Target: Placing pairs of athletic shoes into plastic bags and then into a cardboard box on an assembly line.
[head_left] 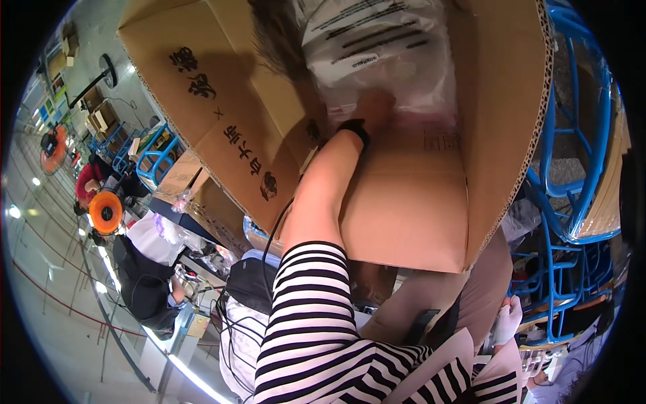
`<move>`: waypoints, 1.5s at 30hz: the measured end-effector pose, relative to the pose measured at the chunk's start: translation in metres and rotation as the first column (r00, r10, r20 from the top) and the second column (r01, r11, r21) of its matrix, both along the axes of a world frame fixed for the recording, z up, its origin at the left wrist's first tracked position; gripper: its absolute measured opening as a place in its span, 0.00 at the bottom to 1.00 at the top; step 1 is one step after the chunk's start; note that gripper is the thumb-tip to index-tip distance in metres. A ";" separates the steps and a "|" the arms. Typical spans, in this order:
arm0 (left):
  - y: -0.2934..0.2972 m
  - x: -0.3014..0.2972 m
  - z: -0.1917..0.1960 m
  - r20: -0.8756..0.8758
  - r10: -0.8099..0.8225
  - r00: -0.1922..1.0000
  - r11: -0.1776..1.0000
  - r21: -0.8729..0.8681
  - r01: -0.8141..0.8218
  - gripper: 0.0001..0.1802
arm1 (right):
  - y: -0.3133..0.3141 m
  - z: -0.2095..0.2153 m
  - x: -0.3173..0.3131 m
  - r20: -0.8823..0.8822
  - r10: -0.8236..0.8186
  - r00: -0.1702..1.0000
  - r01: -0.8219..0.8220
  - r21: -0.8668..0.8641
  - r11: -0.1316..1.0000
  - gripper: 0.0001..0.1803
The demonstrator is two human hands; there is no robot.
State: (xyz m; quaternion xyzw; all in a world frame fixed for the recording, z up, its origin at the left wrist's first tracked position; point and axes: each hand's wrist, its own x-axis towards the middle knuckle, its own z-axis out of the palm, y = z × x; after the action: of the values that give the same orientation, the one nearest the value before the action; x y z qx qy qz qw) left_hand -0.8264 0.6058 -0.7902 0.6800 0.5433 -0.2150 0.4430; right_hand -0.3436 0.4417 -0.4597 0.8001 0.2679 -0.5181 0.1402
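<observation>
My left arm, in a black-and-white striped sleeve with a dark band at the wrist, reaches into a large open cardboard box [404, 215]. Deep inside, my left hand [378, 108] rests against a clear plastic bag [373, 57] with dark print. Its fingers blend into the plastic, so their grip is hidden. Brown, hair-like material [276, 37] shows beside the bag. At the lower right, near a striped sleeve, a partly seen right hand [509, 320] in a pale covering hangs outside the box; its fingers are too small to read.
Blue metal racks [572, 236] stand close along the right. Left of the box are a black bag [247, 286], loose cables and other cartons. An orange fan [105, 213] and a person in dark clothing [145, 283] are farther left.
</observation>
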 end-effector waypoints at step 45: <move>0.097 0.019 0.329 0.365 0.910 -0.197 0.092 -0.639 -0.764 0.28 | 0.009 0.073 -0.051 -0.126 -0.045 0.991 0.078 0.274 0.959 0.11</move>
State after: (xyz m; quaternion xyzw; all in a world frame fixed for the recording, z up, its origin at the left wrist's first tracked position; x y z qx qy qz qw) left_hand -0.8072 0.7028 -0.4609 0.1062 0.6010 0.3760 0.6972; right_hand -0.3943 0.4505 -0.3869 0.7877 0.3208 -0.5259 -0.0060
